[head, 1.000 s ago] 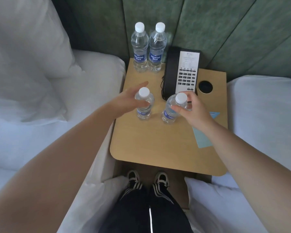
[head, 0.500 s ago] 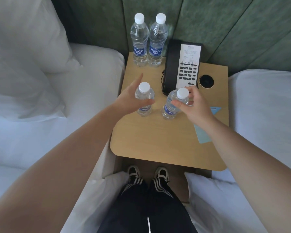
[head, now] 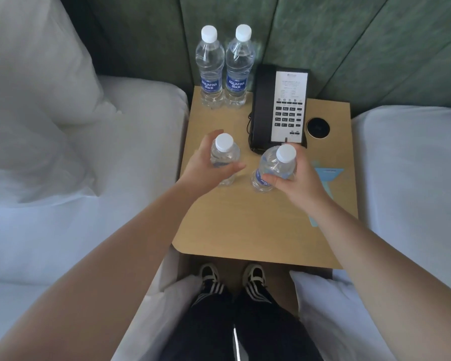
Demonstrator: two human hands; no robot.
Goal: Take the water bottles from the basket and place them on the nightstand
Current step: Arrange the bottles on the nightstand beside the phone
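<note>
Two tall clear water bottles with white caps and blue labels, one on the left (head: 210, 69) and one on the right (head: 238, 69), stand side by side at the back left of the wooden nightstand (head: 245, 225). My left hand (head: 206, 169) is wrapped around a small water bottle (head: 224, 155) standing upright on the nightstand. My right hand (head: 294, 183) grips a second small bottle (head: 275, 165), which tilts with its cap toward the phone. No basket is in view.
A black phone (head: 279, 108) with a white keypad panel stands at the back middle, a round black socket (head: 318, 128) beside it. A light blue card (head: 328, 173) lies under my right wrist. White beds flank the nightstand; a pillow (head: 37, 74) lies left. My shoes (head: 232, 277) show below.
Both hands stay on the small bottles. My left thumb has closed further around its bottle. The right bottle tilts more. The camera view has shifted slightly.
</note>
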